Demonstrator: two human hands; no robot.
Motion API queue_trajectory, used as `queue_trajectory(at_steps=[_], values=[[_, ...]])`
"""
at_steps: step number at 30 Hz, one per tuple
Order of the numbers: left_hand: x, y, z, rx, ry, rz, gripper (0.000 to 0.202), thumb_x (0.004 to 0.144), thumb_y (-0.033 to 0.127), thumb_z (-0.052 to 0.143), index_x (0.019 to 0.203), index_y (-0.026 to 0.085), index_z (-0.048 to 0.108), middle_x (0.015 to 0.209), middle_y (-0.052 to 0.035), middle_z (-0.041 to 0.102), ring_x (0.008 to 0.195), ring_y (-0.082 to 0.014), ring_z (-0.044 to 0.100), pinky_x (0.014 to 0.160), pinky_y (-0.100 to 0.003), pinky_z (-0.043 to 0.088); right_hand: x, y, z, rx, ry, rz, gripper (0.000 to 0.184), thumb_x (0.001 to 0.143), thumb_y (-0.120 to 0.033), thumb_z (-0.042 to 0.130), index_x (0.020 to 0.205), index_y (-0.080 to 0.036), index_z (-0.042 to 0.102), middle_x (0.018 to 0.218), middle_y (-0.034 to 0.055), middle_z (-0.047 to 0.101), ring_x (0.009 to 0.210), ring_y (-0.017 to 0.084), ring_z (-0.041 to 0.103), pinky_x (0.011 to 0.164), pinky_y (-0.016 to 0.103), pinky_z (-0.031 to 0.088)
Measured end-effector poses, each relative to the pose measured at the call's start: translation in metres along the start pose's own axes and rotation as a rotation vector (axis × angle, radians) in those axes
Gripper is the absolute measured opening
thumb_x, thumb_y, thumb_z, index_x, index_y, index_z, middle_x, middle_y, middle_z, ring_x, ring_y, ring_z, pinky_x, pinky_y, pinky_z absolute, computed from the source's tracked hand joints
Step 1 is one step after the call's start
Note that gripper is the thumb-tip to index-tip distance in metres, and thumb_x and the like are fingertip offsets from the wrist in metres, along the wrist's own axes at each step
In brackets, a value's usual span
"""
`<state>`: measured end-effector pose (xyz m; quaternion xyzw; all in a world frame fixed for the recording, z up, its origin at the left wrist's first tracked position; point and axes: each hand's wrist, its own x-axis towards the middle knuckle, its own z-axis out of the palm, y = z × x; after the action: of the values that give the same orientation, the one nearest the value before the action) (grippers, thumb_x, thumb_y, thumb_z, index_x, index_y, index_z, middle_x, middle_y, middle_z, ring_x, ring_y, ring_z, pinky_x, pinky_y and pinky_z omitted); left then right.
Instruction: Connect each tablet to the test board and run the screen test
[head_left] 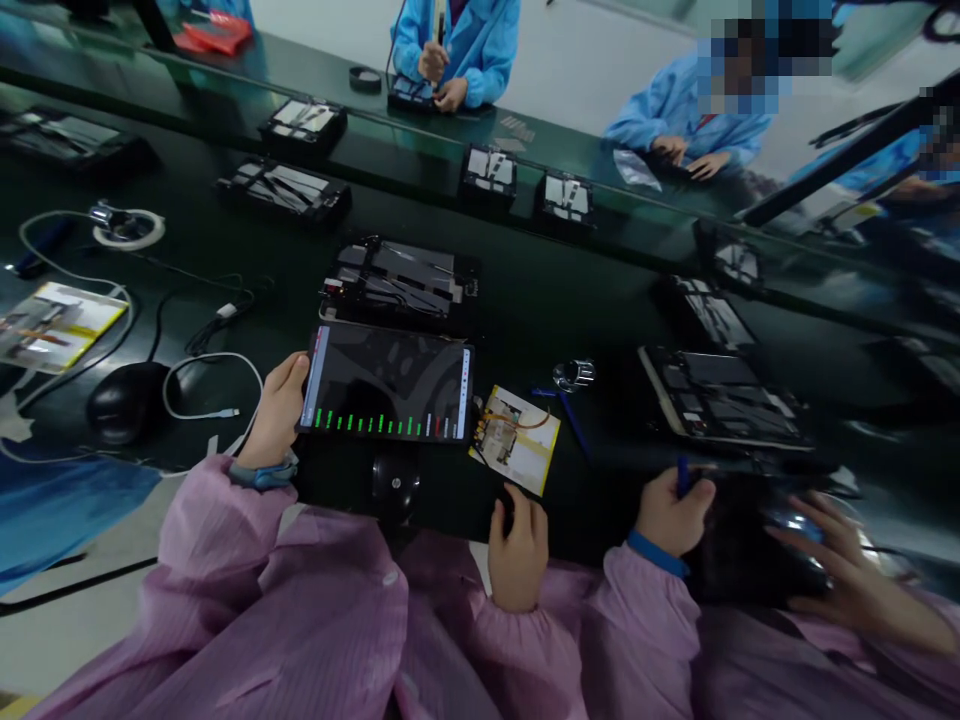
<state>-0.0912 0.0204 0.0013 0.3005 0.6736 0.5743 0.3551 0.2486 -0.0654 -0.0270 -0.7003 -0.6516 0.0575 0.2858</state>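
My left hand (274,415) grips the left edge of a dark tablet (390,385), thumb on its front. The lit screen shows a row of green bars and a few red ones. The tablet is propped above a black mouse (394,482) at the table's near edge. My right hand (517,545) rests at that near edge with its fingers curled over something small and dark that I cannot make out. It lies just below a yellow instruction card (517,438) printed with a circuit picture.
A co-worker in pink sleeves sits at my right, one hand (671,512) holding a blue pen. An opened tablet (720,395) lies right, another (401,275) behind mine. A second mouse (124,400), a white cable (202,385) and a leaflet (52,325) lie left. Workers in blue sit opposite.
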Motion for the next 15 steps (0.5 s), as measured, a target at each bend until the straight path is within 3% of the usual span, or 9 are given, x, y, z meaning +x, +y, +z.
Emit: queue_trajectory(at_steps=[5, 9, 12, 15], values=[[0.003, -0.003, 0.000, -0.029, -0.044, 0.030, 0.034, 0.080, 0.053, 0.056, 0.088, 0.021, 0.064, 0.073, -0.0003, 0.056, 0.067, -0.0154, 0.053, 0.056, -0.025, 0.043, 0.008, -0.009, -0.023, 0.478, -0.257, 0.192, 0.031, 0.089, -0.040, 0.048, 0.108, -0.018, 0.061, 0.068, 0.0006, 0.059, 0.061, 0.013, 0.057, 0.059, 0.024, 0.048], [0.002, 0.000, 0.001, -0.023, -0.034, 0.042, 0.035, 0.081, 0.053, 0.055, 0.089, 0.020, 0.064, 0.077, -0.0014, 0.058, 0.070, -0.0163, 0.053, 0.060, -0.027, 0.044, 0.021, -0.017, -0.037, 0.774, -0.362, 0.100, 0.033, 0.088, -0.039, 0.054, 0.113, -0.018, 0.057, 0.083, 0.0047, 0.065, 0.074, 0.015, 0.063, 0.070, 0.027, 0.053], [0.003, 0.002, 0.002, -0.019, -0.030, 0.032, 0.035, 0.082, 0.053, 0.055, 0.089, 0.021, 0.064, 0.077, -0.0015, 0.058, 0.070, -0.0161, 0.053, 0.062, -0.027, 0.044, 0.030, -0.024, -0.037, 0.696, -0.363, -0.047, 0.026, 0.090, -0.031, 0.051, 0.112, -0.020, 0.058, 0.080, 0.0034, 0.066, 0.070, 0.014, 0.063, 0.068, 0.026, 0.053], [0.004, 0.003, 0.002, -0.005, -0.032, 0.029, 0.036, 0.082, 0.053, 0.054, 0.092, 0.020, 0.065, 0.078, -0.0020, 0.059, 0.072, -0.0164, 0.053, 0.064, -0.027, 0.043, 0.037, -0.034, -0.032, 0.476, -0.246, -0.260, 0.015, 0.089, -0.024, 0.052, 0.098, -0.021, 0.064, 0.073, 0.0012, 0.060, 0.066, 0.012, 0.059, 0.063, 0.025, 0.049]])
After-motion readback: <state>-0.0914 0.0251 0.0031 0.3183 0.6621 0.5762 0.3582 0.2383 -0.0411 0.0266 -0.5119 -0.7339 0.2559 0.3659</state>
